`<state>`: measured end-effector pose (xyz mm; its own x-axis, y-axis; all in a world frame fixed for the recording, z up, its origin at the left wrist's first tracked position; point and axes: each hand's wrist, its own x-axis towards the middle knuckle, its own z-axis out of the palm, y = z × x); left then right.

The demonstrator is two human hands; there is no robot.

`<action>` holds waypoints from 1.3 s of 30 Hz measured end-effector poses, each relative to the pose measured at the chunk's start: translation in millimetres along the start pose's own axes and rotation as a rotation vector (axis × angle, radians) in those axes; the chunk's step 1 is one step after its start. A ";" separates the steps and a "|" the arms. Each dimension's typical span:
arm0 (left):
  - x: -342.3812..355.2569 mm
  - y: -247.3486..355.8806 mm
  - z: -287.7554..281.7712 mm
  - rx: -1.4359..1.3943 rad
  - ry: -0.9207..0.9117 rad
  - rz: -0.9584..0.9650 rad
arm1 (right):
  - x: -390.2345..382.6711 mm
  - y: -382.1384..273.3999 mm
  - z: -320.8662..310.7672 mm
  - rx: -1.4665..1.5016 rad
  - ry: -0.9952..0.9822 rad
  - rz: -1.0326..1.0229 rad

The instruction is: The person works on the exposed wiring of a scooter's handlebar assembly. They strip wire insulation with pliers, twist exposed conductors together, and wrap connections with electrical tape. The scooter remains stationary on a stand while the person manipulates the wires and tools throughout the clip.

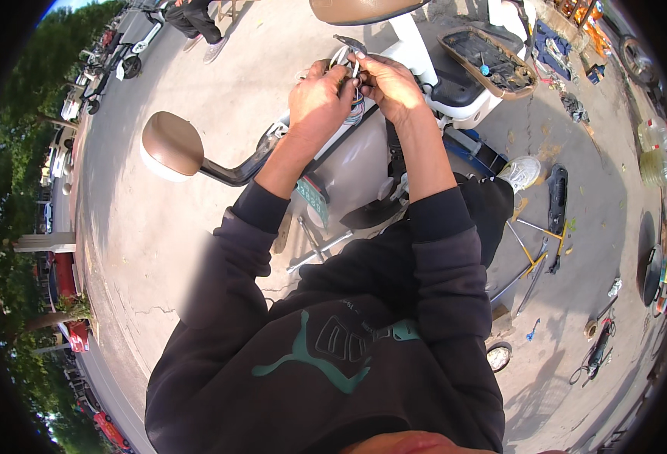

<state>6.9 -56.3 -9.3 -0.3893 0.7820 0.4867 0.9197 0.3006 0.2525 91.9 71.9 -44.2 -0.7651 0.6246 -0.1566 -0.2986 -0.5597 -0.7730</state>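
At the top middle, my two hands meet over the opened body of a white scooter (pixel 356 155). My left hand (pixel 320 106) is closed, its fingers pinching a bundle of wires (pixel 357 115), some white and some thin and coloured. Close beside it, my right hand (pixel 391 85) grips the same bundle with bent fingers. A white strand and a small dark piece (pixel 351 43) stick up past the fingertips. What lies between the fingers is partly hidden. A brown-backed mirror (pixel 173 144) on a black stalk juts out left of the scooter; a second mirror (pixel 367 9) shows at the top.
A brown-edged, tray-like part (pixel 492 60) rests on the scooter's right side. On the ground to the right lie a yellow-and-silver metal frame (pixel 531 261), a long black part (pixel 556 198) and scattered tools. Plastic bottles (pixel 656 168) stand far right. Another person's legs (pixel 197 26) show at upper left.
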 end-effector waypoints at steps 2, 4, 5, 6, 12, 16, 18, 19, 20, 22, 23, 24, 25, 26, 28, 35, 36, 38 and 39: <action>2.2 2.3 1.3 -0.031 -0.033 -0.077 | 2.1 4.3 -2.5 0.045 -0.012 -0.015; 6.9 1.0 0.5 -0.043 -0.081 -0.147 | -1.1 2.4 3.8 0.079 0.003 -0.036; 7.4 1.0 -0.6 -0.052 -0.093 -0.163 | -2.0 3.5 7.5 0.082 0.027 -0.044; 8.3 2.0 -1.3 -0.063 -0.104 -0.175 | -2.4 4.3 10.2 0.085 0.054 -0.055; 13.7 2.1 6.3 -0.020 -0.132 -0.128 | 10.5 2.6 17.7 0.050 0.217 -0.103; 6.3 3.6 6.8 -0.027 -0.149 -0.154 | 0.2 1.4 20.0 -0.037 0.224 -0.119; -0.4 -1.8 6.2 -0.078 -0.074 -0.152 | -1.9 2.9 10.2 -0.042 0.104 -0.053; -2.3 -3.5 5.4 -0.085 -0.038 -0.146 | -5.2 3.4 10.2 -0.066 0.064 -0.014; -4.2 -5.8 4.8 -0.092 -0.002 -0.139 | -8.3 5.1 11.4 -0.090 0.024 0.026; -6.8 -8.1 2.5 -0.111 0.030 -0.132 | -14.1 10.1 13.3 -0.149 0.030 0.005; -6.5 -10.0 0.2 -0.120 0.007 -0.148 | -14.2 11.9 10.3 -0.153 0.013 0.006; -3.8 -9.7 -4.3 -0.127 -0.018 -0.160 | -12.9 13.8 8.2 -0.151 -0.003 0.005; -0.3 -10.8 -6.0 -0.150 -0.053 -0.174 | -9.1 16.2 8.6 -0.106 0.012 -0.011; -1.0 -11.1 -5.5 -0.171 -0.055 -0.172 | -7.3 18.7 7.0 -0.097 0.034 -0.017; -0.7 -12.3 -7.5 -0.199 -0.060 -0.167 | -6.1 19.1 12.4 -0.067 0.070 -0.024; -2.0 -17.2 5.9 -0.078 -0.046 -0.106 | 7.8 9.8 19.4 -0.067 0.117 -0.113; -2.3 -16.3 6.5 -0.077 -0.051 -0.117 | 8.3 11.3 20.1 -0.072 0.132 -0.123; -4.3 -15.0 6.6 -0.074 -0.063 -0.140 | 4.4 6.2 9.5 -0.054 0.041 -0.062; -4.5 -17.3 8.2 -0.107 -0.023 -0.126 | -0.5 -0.4 6.4 -0.060 0.004 -0.015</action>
<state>-6.9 -60.5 -22.7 -0.4989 0.7545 0.4264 0.8525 0.3386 0.3983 88.7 68.4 -39.9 -0.7584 0.6350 -0.1472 -0.2753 -0.5167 -0.8107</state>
